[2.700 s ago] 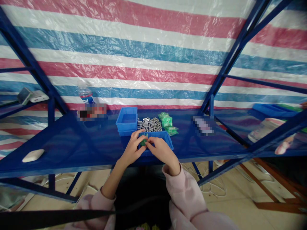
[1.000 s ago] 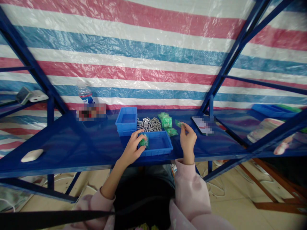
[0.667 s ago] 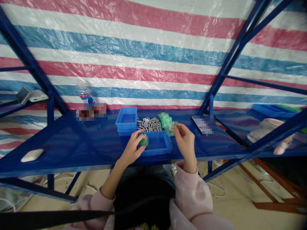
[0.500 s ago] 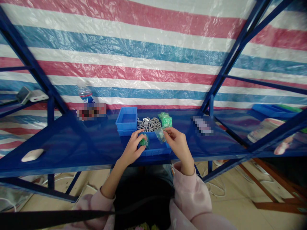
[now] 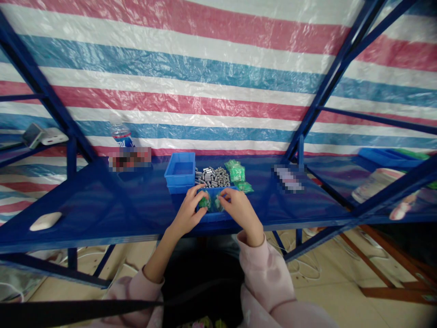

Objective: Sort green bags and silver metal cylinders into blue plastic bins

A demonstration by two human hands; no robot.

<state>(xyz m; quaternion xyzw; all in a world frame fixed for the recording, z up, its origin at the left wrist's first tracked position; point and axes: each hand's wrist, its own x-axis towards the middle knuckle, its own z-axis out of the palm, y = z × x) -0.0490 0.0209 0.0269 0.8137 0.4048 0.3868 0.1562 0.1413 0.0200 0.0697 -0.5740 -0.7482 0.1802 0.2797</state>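
Observation:
My left hand (image 5: 188, 210) grips a small green packet (image 5: 205, 202) over the near blue bin (image 5: 218, 215) at the shelf's front edge. Close beside it, my right hand (image 5: 239, 209) pinches a small clear bag with green print (image 5: 217, 203); the two hands nearly touch above the bin. Just behind the bin lies a heap of small grey metal cylinders (image 5: 212, 177). To the right of that heap sits a pile of green bags (image 5: 236, 173), with one more green bag (image 5: 245, 186) lying in front of it.
A second blue bin (image 5: 180, 173) stands behind and left of the near one on the blue mesh shelf (image 5: 102, 205). A water bottle (image 5: 121, 134) stands far left, a white object (image 5: 46, 222) lies near the left front edge, and a phone (image 5: 288, 177) lies right.
My right hand reached right to the green bags, picked up a small bag and carried it back left to the near bin. My left hand stayed put with its packet.

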